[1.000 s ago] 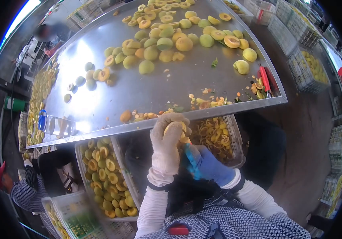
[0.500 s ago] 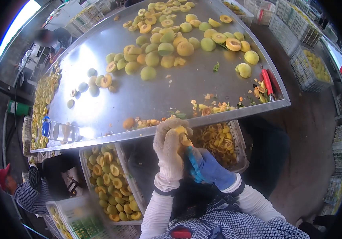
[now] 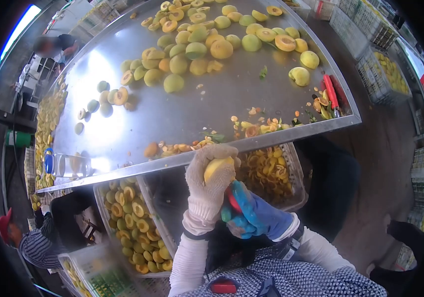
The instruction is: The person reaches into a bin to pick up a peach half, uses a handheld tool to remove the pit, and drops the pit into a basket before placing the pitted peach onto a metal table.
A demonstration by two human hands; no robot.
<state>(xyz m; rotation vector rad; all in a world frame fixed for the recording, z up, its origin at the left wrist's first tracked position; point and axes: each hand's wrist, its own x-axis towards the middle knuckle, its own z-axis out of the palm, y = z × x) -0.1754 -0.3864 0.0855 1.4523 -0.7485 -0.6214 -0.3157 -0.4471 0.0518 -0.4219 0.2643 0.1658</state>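
Left grip first: my left hand (image 3: 207, 185), in a white knit glove, is closed round a yellow fruit (image 3: 217, 167), fingers wrapped over the top, held up just below the table's (image 3: 182, 114) near edge. Right hand (image 3: 256, 215), blue glove, sits just beside & a bit lower, fingers curled shut on a small tool (image 3: 232, 202) w/ red showing at the tip; the tool end is up against the underside of the fruit. Can't tell the blade shape.

Going L to R across the rest: far left, another person in a striped sleeve (image 3: 36, 245) and red cap, low in the frame. Next, a clear plastic bottle (image 3: 66, 165) w/ blue cap lying on its side at the table's near-left corner. Below the table edge, a white crate of fruit halves (image 3: 133, 222), cut sides mostly up. Right of my hands, a 2nd crate w/ peels and scraps (image 3: 266, 171), partly under the table lip. On the table itself: scraps (image 3: 251, 126) strewn along the near edge, a big pile of whole and halved green-yellow fruit (image 3: 197, 44) toward the far side. Near the right corner, a red-handled tool (image 3: 329, 94) lies beside some peelings. Further right, wire crates of fruit (image 3: 387, 81) on the floor.
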